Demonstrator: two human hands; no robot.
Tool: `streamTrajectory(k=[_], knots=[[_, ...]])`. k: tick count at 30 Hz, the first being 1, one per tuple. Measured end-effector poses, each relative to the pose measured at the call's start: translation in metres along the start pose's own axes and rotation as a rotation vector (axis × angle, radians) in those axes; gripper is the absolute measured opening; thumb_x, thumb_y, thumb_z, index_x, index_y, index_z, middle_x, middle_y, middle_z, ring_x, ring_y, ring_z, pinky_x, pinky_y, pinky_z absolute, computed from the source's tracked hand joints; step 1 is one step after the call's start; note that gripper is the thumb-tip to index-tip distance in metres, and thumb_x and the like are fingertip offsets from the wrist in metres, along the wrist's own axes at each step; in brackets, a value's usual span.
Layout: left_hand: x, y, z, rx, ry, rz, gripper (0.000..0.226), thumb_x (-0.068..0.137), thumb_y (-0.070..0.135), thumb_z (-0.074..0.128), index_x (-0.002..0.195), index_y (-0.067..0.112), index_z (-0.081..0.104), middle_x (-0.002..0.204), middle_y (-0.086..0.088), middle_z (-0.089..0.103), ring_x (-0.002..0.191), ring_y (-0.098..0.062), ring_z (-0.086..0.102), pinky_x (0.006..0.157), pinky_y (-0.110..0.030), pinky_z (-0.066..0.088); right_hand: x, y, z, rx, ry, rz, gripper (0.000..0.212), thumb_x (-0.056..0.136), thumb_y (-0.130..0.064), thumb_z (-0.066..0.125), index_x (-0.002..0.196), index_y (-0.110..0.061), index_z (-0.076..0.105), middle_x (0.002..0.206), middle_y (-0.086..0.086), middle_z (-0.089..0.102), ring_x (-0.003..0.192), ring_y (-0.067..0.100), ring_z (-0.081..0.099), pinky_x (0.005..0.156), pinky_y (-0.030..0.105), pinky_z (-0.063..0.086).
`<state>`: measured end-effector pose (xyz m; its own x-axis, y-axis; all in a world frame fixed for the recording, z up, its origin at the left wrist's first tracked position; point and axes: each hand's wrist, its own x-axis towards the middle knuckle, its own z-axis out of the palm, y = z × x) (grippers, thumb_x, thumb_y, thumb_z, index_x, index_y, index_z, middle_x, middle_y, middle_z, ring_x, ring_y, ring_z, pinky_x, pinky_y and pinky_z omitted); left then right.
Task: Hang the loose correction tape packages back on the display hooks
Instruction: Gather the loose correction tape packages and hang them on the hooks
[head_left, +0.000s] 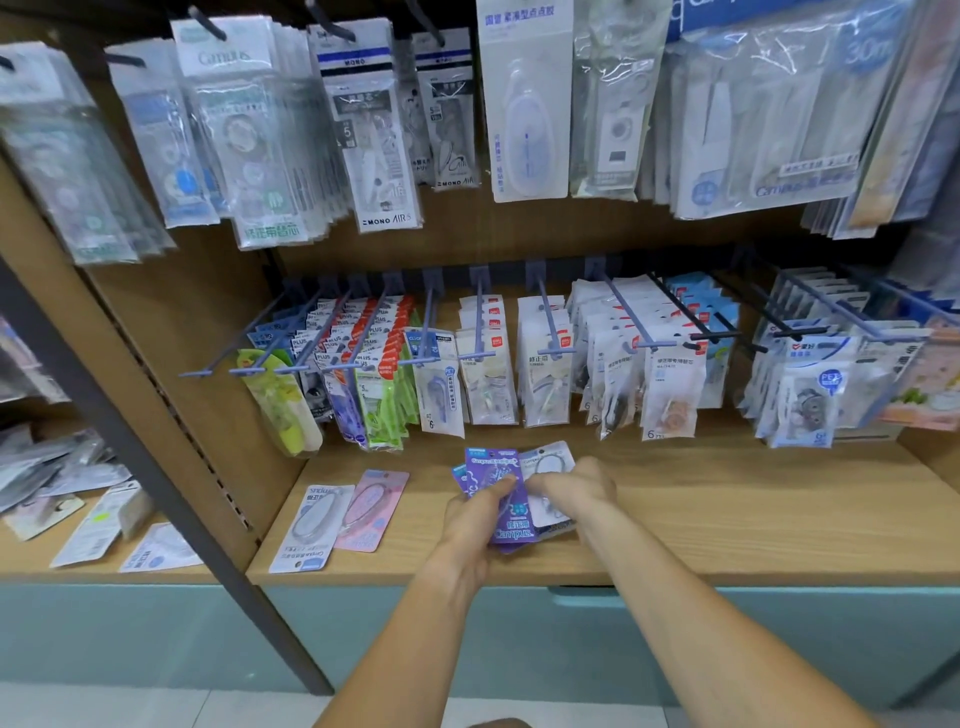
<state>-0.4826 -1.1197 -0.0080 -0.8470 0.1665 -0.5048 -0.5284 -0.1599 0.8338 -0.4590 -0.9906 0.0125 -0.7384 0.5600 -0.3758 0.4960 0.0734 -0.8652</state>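
Both hands meet over the middle of the wooden shelf (727, 509), working a small fanned stack of correction tape packages. The left hand (470, 512) grips the purple Campus package (501, 499) on top, thumb laid across its face. The right hand (569, 486) has its fingers curled onto the white package (545, 462) just behind it; a blue-edged one peeks out at the stack's left.

To the left, lying flat on the same shelf and apart from the hands, are a white package (311, 525) and a pink package (371, 512), touching side by side.

Directly behind the stack, a row of display hooks (480, 317) juts forward, most of them loaded with hanging packages (540, 384) whose lower edges come down near the shelf. The hook at far left (236, 343) looks bare. An upper row of packages (374, 135) hangs overhead. The shelf is bare wood to the right of the hands. A dark upright post (171, 488) bounds the bay on the left, with more loose packages (93, 519) on the neighbouring shelf beyond it.
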Motion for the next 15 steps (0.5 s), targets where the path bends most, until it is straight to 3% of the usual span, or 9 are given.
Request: streamTrajectory(k=[3,8,10,12,15], knots=[[-0.008,-0.004,-0.009,-0.004,-0.006,-0.009,0.042,0.09,0.024,0.081,0.123,0.002,0.066,0.097,-0.016,0.081,0.08,-0.029,0.078,0.061,-0.035,0.06,-0.002,0.008,-0.003,0.053,-0.011,0.05,0.036,0.064,-0.016,0.092,0.087,-0.012,0.065,0.085,0.009,0.076,0.073,0.025,0.076,0.074,0.04,0.065],[-0.038,-0.012,-0.007,-0.076,-0.103,-0.009,0.034,0.094,0.026,0.074,0.121,0.004,0.072,0.105,-0.015,0.081,0.088,-0.03,0.078,0.082,-0.043,0.061,-0.024,0.023,-0.025,0.282,-0.115,0.113,0.044,0.065,-0.001,0.093,0.102,0.0,0.069,0.083,0.017,0.077,0.064,0.029,0.076,0.05,0.033,0.058],[-0.057,-0.02,-0.003,-0.114,-0.164,-0.035,0.034,0.097,0.028,0.07,0.122,0.007,0.074,0.112,-0.015,0.079,0.09,-0.028,0.078,0.083,-0.041,0.061,-0.041,0.033,-0.04,0.356,-0.144,0.106,0.039,0.068,-0.001,0.091,0.102,0.0,0.073,0.079,0.016,0.078,0.061,0.027,0.076,0.047,0.03,0.056],[-0.075,-0.031,0.002,-0.141,-0.195,-0.04,0.036,0.097,0.029,0.069,0.125,0.007,0.073,0.117,-0.015,0.078,0.093,-0.027,0.078,0.083,-0.039,0.062,-0.059,0.048,-0.056,0.439,-0.16,0.068,0.029,0.075,-0.003,0.087,0.101,-0.008,0.076,0.082,0.011,0.079,0.062,0.022,0.076,0.047,0.026,0.054],[-0.104,-0.048,0.013,-0.143,-0.23,-0.054,0.04,0.096,0.031,0.068,0.13,0.009,0.071,0.124,-0.015,0.076,0.109,-0.03,0.074,0.098,-0.045,0.056,-0.088,0.069,-0.083,0.587,-0.163,0.022,0.03,0.08,-0.004,0.083,0.107,-0.015,0.076,0.093,0.008,0.081,0.078,0.024,0.077,0.062,0.032,0.059]])
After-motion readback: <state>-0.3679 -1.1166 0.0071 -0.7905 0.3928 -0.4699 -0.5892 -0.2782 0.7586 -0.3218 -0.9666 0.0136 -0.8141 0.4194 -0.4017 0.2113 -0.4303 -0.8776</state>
